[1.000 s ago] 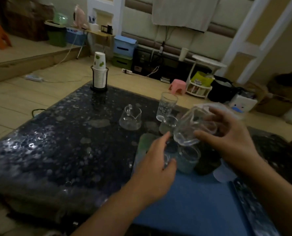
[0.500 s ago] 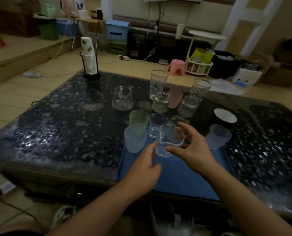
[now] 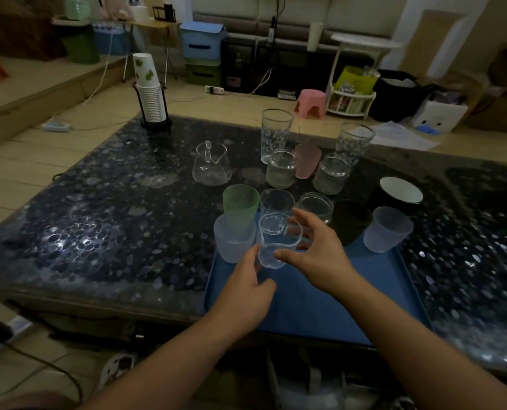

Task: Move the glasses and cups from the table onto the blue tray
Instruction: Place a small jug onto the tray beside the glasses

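Observation:
My right hand (image 3: 317, 255) grips a small clear glass (image 3: 276, 241) between thumb and fingers, low over the far end of the blue tray (image 3: 320, 306). My left hand (image 3: 246, 291) has loose fingers, and its index fingertip touches the glass's lower left side. At the tray's far edge stand a frosted pale cup (image 3: 234, 241), a green cup (image 3: 241, 202), two clear glasses (image 3: 277, 201) (image 3: 315, 205), a black cup (image 3: 351, 221) and another frosted cup (image 3: 388, 229). Whether each rests on the tray or just beyond it I cannot tell.
Further back on the dark speckled table (image 3: 113, 217) are a glass pitcher (image 3: 210, 165), two tall glasses (image 3: 276, 134) (image 3: 354, 143), two ribbed jars (image 3: 281, 170) (image 3: 332, 174), a pink cup (image 3: 307, 161) and a white-lined cup (image 3: 400, 192). A paper-cup stack (image 3: 150, 93) stands far left.
My right hand has brought the clear glass down from above the table's middle to the tray's far end. My left hand stays beside it. The view has tilted down.

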